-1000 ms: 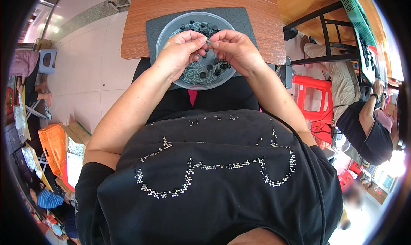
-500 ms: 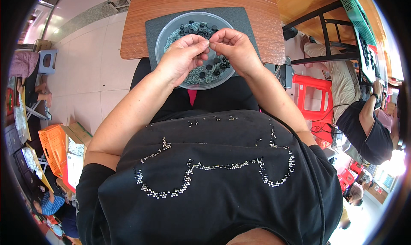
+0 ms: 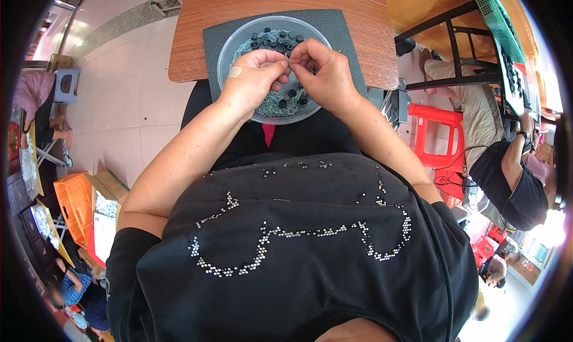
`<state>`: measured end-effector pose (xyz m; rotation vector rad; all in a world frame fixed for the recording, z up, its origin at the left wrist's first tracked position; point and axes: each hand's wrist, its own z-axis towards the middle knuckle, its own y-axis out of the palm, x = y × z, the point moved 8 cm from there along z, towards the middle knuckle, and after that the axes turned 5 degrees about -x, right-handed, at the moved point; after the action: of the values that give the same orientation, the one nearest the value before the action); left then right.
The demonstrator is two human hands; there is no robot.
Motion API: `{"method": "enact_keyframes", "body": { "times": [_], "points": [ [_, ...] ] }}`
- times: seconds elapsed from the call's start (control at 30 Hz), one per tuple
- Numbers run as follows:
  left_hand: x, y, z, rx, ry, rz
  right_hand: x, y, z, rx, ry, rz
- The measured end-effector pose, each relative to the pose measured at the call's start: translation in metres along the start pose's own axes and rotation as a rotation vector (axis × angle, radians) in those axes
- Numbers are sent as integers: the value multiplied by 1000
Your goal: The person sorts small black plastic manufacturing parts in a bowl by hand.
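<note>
A clear round plastic tub rests on a dark grey mat at the table's near edge. Inside lie many thin blue-grey metal pieces, like pins or screws, with small black round caps scattered over them. Above the tub my left hand and my right hand meet, thumbs and forefingers pinched close together. Whatever lies between the fingertips is too small to make out. A pale plaster shows on the back of my left hand.
The brown wooden table extends beyond the tub. A red plastic stool stands to the right, near a person in black. An orange crate stands at the left; a black metal frame holds a green basket.
Both hands stay over the tub with fingertips meeting. My left hand has turned so that its back and plaster show; my right hand has shifted slightly left with its fingers more curled.
</note>
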<state>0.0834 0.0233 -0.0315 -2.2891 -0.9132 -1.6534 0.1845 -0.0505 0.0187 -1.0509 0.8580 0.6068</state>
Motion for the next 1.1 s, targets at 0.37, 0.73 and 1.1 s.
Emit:
{"method": "enact_keyframes", "body": {
  "times": [0.37,0.73,1.1],
  "points": [
    [3,-25,9,101,258,999,41,-12,2,-3,319,647],
    [-18,5,33,-9,375,1164,47,-11,1,22,384,814],
    [3,6,2,-150,-8,-206,32,-7,3,4,263,669]
  ]
}}
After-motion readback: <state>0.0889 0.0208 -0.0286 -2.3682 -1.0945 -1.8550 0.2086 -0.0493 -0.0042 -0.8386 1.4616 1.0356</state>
